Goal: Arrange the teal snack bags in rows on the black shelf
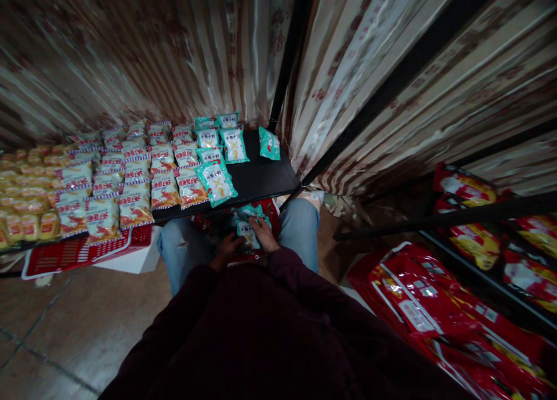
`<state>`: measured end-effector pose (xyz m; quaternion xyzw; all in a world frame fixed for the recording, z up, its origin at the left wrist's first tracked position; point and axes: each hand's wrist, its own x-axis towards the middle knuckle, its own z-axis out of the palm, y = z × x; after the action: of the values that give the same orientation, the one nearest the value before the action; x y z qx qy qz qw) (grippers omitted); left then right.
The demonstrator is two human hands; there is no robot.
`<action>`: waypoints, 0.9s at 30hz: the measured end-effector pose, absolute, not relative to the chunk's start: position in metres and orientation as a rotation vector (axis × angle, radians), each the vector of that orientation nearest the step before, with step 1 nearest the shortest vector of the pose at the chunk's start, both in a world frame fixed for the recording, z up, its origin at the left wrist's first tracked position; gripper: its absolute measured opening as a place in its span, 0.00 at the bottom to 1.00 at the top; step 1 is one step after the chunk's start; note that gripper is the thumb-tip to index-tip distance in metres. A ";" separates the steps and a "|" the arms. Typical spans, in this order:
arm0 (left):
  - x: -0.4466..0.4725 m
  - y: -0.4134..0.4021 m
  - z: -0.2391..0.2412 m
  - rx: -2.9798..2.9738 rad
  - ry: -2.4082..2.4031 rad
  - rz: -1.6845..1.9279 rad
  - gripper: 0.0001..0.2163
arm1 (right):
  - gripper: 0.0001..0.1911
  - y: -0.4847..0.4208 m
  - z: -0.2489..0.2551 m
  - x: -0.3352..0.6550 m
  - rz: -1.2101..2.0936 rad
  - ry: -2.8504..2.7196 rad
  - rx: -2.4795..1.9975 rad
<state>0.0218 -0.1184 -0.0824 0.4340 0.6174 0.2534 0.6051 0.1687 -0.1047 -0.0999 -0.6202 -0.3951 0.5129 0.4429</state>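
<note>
Teal pack (246,231) sits low between the knees, right at the red basket (274,211), with the left hand (230,247) on its near-left edge and the right hand (264,235) laid over its right side. Right is the closer one: its fingers overlap the print, left only meets the edge. Long axis looks to run roughly away from the body, towards the shelf (265,179) straight ahead, printed face up. Too dark and covered to tell whether either grip is pinching or just resting. Materials: pack is crinkled glossy film, pillow-shaped, teal ends, white middle. Same kind stands on the shelf in two short columns, front one (216,182) turned slightly askew; a loose one (270,143) lies apart to the right, near the back. Left of them, orange-white packs (162,158) in tight rows, puffy, striped seams, then small rounded yellow packs (30,228). Shelf is smooth, matt black. Behind: pleated, slightly shiny curtain (348,86). Off to the right, large shiny red bags (418,289), creased. Floor (73,324) is tile.
</note>
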 end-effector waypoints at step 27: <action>0.052 -0.114 -0.022 0.972 1.481 0.944 0.25 | 0.26 -0.098 -0.055 0.174 0.912 -1.167 -1.668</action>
<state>0.0524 -0.1143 -0.0223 0.4085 0.6222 0.3965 0.5373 0.1742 -0.0976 -0.0550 -0.6716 -0.4699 0.3671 0.4398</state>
